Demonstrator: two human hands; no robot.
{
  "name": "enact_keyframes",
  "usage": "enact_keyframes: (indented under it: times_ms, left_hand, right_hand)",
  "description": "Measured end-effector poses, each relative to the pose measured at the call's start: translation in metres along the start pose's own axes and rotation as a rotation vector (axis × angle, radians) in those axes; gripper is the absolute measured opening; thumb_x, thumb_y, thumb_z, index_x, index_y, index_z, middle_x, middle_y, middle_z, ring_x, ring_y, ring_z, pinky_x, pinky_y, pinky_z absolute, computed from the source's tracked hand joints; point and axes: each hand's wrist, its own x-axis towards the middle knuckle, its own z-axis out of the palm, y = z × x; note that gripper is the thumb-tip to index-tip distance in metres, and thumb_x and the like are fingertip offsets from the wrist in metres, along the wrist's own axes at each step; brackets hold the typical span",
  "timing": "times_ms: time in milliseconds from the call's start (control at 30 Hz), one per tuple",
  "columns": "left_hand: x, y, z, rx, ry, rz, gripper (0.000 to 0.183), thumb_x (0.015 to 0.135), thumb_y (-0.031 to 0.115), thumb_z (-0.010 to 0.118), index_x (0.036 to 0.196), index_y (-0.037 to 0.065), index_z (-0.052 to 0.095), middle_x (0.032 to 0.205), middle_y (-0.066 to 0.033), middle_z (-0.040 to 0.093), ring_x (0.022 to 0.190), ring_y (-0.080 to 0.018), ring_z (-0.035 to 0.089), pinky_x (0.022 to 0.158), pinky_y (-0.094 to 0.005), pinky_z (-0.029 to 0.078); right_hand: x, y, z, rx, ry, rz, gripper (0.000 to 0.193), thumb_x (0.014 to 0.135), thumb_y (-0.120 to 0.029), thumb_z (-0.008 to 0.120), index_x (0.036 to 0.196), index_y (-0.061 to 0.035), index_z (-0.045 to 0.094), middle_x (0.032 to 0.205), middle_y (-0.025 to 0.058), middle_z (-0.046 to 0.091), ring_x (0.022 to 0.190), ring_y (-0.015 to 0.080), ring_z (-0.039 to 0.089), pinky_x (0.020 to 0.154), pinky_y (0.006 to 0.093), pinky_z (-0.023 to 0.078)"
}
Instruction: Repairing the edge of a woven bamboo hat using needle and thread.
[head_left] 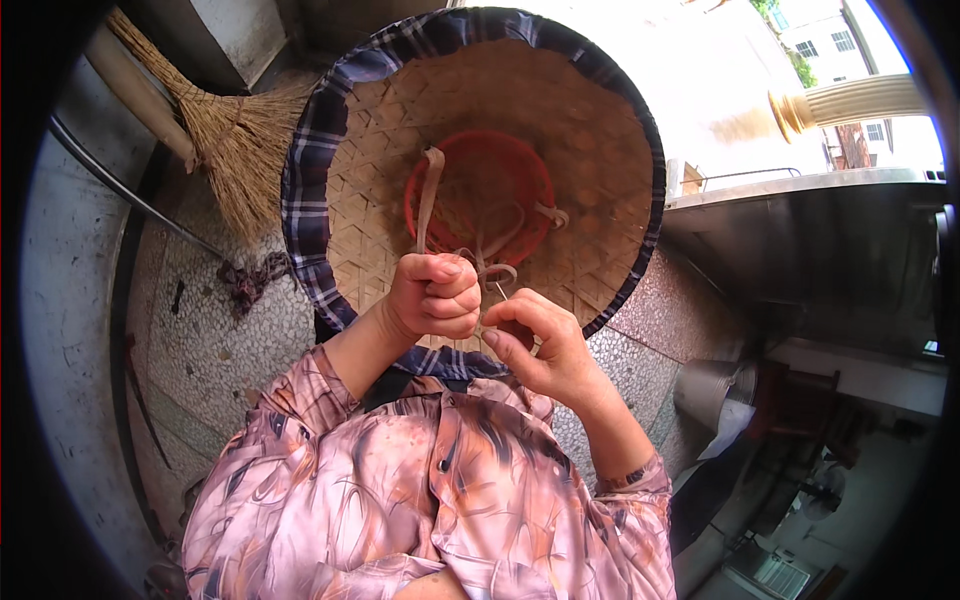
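Before me lies a wide woven bamboo hat [590, 120], its hollow inside facing up and its rim bound in dark plaid cloth [308, 190]. A red plastic ring-shaped insert [545, 180] sits in its middle. My left hand [436, 296] is closed in a fist around a beige cloth strap [428, 205], which rises from the fist across the red insert. Close beside it, my right hand [535, 340] has thumb and forefinger pinched at a thin pale strand. Whether that is thread, a needle or a strap end I cannot tell. Looped strap ends [497, 275] hang between the hands.
A straw broom [235, 125] leans at the upper left beside a grey wall. Dark scraps [248, 282] lie on the speckled floor [215, 340]. Metal pots [712, 390] stand at the right, below a steel counter [800, 250].
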Motion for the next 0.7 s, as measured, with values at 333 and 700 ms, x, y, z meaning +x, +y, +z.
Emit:
enact_keyframes:
  times_ms: [333,700]
  left_hand:
    - [0.003,0.009,0.002,0.045,0.068,-0.011,0.034,0.090,0.020,0.044,0.058,0.013,0.037,0.047,0.0043,0.041,0.034,-0.0083,0.035,0.035,-0.0253,0.023]
    - [0.013,0.004,-0.006,0.031,0.068,0.085,0.036,0.095,0.024,0.044,0.061,0.014,0.038,0.047,0.0066,0.040,0.032,-0.0061,0.034,0.035,-0.0251,0.023]
  right_hand:
    - [0.015,0.013,-0.003,0.017,0.028,-0.031,0.008,0.083,-0.002,0.066,0.091,-0.0003,0.065,0.076,0.0044,0.056,0.063,0.0106,0.050,0.057,0.0237,0.039]
    - [-0.005,0.059,-0.023,0.441,-0.083,0.326,0.014,0.085,-0.014,0.067,0.090,-0.0009,0.067,0.073,-0.0021,0.057,0.066,0.0039,0.048,0.057,0.0221,0.039]
